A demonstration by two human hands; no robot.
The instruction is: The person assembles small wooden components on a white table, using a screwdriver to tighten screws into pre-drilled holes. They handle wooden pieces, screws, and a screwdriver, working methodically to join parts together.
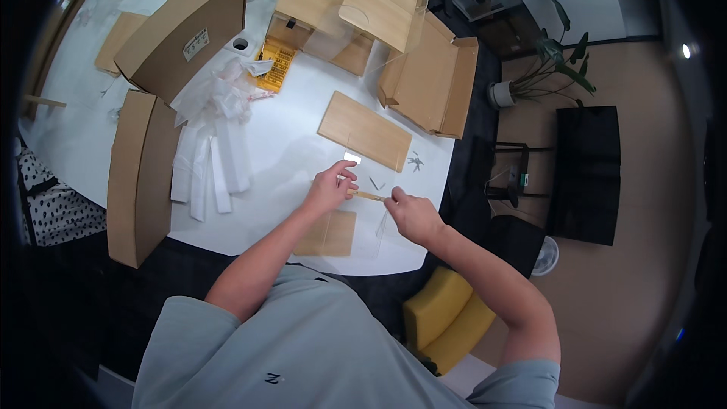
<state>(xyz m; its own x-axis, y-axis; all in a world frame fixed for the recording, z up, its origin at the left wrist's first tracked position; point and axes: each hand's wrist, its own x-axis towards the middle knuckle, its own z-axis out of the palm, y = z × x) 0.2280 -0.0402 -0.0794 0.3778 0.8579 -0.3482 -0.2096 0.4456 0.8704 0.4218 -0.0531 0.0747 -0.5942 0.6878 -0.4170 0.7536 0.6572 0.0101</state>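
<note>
A thin wood-coloured strip (367, 195) spans the gap between my two hands, above the white table. My left hand (329, 188) is closed round its left end, with the forefinger lifted. At its right end my right hand (414, 216) pinches with thumb and forefinger; what lies between those fingertips is too small to make out. Below my left wrist lies a squarish wooden board (327, 233), and beside it a clear sheet (371, 238). Beyond my hands rests a long wooden board (365, 130). Small metal pieces (376, 184) lie near my fingers.
Several screws (416, 161) lie by the long board. A partly built wood-and-clear unit (333, 11) stands at the back, beside an open carton (428, 76). Plastic wrap (219, 98), white strips (213, 170), a yellow tool case (277, 67) and tall cardboard (140, 174) occupy the left.
</note>
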